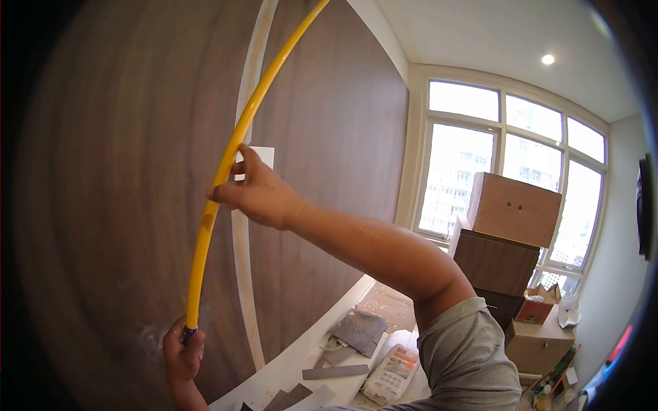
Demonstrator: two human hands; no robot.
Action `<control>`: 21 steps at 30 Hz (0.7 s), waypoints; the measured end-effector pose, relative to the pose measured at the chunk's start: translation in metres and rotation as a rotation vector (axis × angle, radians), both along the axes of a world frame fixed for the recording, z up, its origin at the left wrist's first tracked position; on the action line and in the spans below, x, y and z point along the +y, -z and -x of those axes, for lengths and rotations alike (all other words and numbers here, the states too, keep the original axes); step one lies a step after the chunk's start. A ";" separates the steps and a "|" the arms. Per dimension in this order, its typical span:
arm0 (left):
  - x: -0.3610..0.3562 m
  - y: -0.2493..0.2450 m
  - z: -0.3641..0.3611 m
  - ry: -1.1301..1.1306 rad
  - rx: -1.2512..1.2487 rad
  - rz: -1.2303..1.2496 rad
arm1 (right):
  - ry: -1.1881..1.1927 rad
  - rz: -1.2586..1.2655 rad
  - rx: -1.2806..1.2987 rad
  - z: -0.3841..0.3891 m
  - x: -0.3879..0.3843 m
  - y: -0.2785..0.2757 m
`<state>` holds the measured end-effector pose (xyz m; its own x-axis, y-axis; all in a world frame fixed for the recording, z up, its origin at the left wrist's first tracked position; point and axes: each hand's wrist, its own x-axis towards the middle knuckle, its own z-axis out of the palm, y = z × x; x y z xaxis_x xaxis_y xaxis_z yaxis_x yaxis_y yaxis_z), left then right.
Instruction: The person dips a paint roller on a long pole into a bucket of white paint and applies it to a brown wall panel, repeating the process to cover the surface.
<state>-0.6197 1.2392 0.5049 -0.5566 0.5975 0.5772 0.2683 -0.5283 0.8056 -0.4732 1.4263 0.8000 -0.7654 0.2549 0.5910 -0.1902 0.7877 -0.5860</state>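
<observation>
My left hand [184, 353] grips the yellow bar [229, 157] at its lower end, left of the pale seam [244, 274]. Long axis: steep, crossing the seam above. My right hand [259, 193] pinches it mid-length.

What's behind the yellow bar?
Brown panelling and a pale strip show behind the yellow bar; a white plate is partly covered by the right hand. The bar hides whatever it directly covers.

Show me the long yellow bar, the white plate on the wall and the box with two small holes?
yellow bar [225, 164]: head view, its middle stretch
white plate [266, 155]: head view, its uncovered upper right part
box [514, 218]: head view, its front, below the holes
</observation>
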 end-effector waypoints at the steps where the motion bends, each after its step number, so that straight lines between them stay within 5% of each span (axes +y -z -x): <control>1: 0.006 -0.007 -0.003 0.001 0.006 0.006 | 0.026 0.008 0.019 -0.001 0.006 -0.003; 12: 0.088 -0.076 -0.039 0.040 0.062 0.011 | 0.105 0.202 0.209 -0.016 0.088 -0.042; 21: 0.148 -0.076 -0.061 0.042 0.079 -0.006 | 0.194 0.226 0.207 -0.043 0.136 -0.049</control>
<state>-0.5587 1.3872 0.5807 -0.4839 0.6157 0.6219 0.3089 -0.5448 0.7796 -0.4300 1.5620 0.8487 -0.5605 0.5253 0.6403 -0.1827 0.6757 -0.7142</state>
